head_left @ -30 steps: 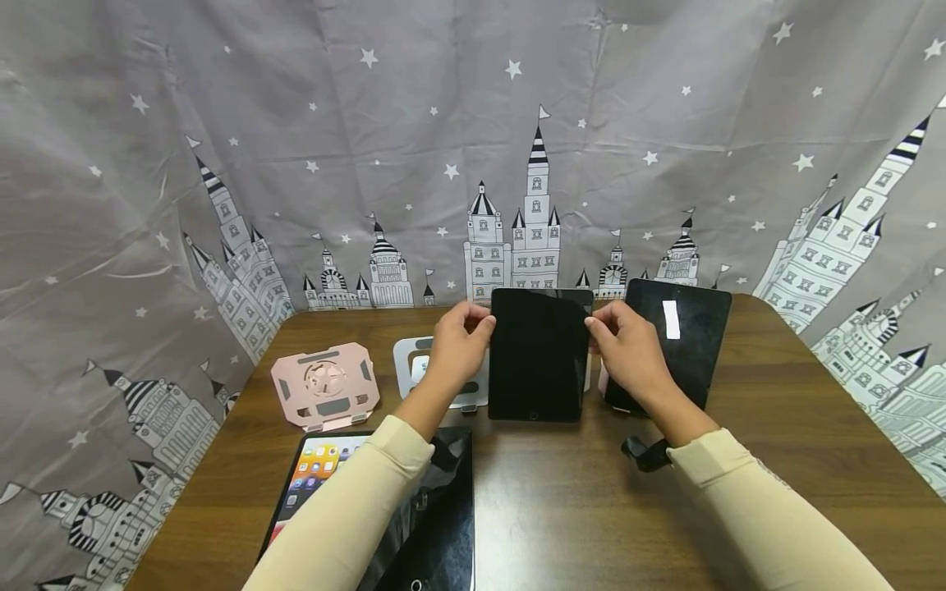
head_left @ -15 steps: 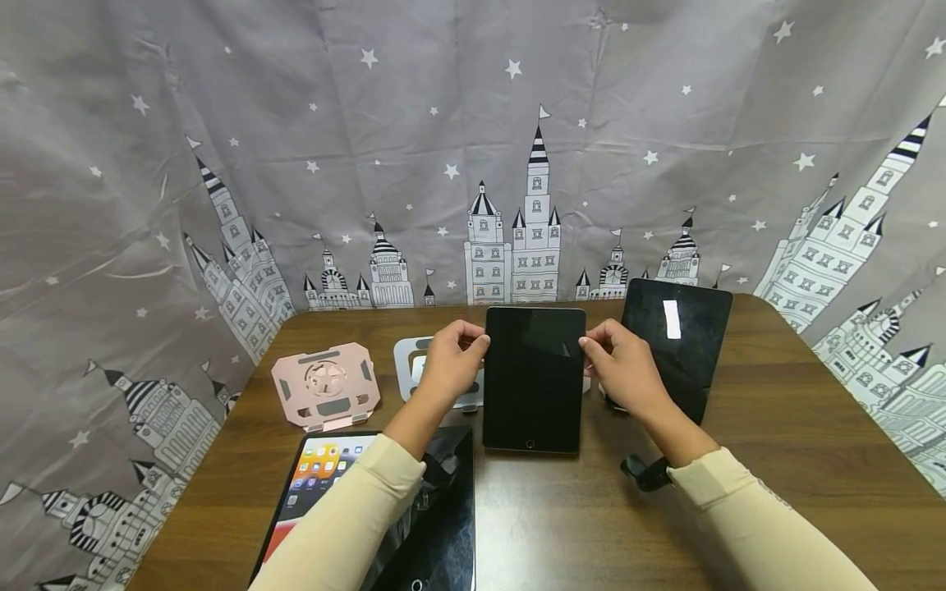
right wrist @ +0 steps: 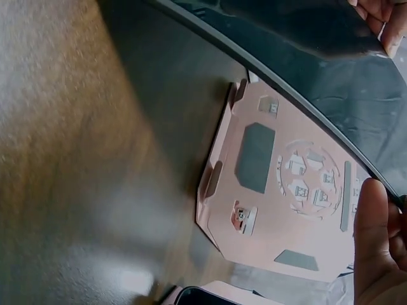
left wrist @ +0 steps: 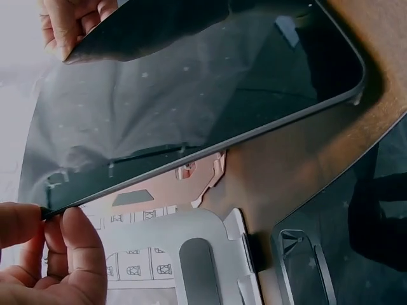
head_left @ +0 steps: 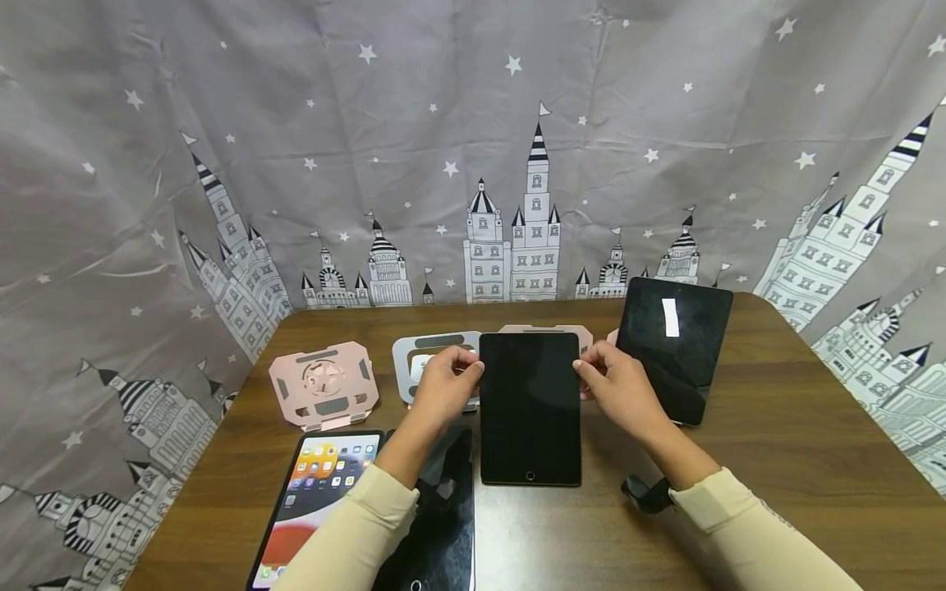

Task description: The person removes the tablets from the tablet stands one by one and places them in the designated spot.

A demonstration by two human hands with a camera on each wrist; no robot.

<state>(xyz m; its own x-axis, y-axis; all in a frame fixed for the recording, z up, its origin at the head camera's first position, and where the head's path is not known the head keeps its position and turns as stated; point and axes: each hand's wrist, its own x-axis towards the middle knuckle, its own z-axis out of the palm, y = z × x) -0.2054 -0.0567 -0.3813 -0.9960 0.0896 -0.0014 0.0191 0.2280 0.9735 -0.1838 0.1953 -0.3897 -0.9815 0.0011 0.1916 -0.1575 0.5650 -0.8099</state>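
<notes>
Between both hands a black tablet (head_left: pixel 530 410) is held upright, its dark screen and round home button facing me. My left hand (head_left: pixel 446 384) pinches its upper left edge; my right hand (head_left: pixel 619 382) pinches the upper right edge. In the left wrist view the tablet (left wrist: pixel 210 82) slants across, with thumb and fingers of the left hand (left wrist: pixel 57 254) at its corner. Behind it a pink tablet stand (right wrist: pixel 280 184) shows in the right wrist view, apart from the tablet. The right hand (right wrist: pixel 378 248) grips the tablet's edge there.
A second black tablet (head_left: pixel 676 353) leans on a stand at the right. Left of the hands are a grey-white stand (head_left: pixel 402 361) and a pink stand (head_left: pixel 325 382). In front lie a tablet with a lit screen (head_left: pixel 318 501) and a dark one (head_left: pixel 443 525), partly under the left sleeve.
Both hands have brought the black tablet toward me and down, away from the pink stand, which now shows behind its top. The other tablets and stands stay in place.
</notes>
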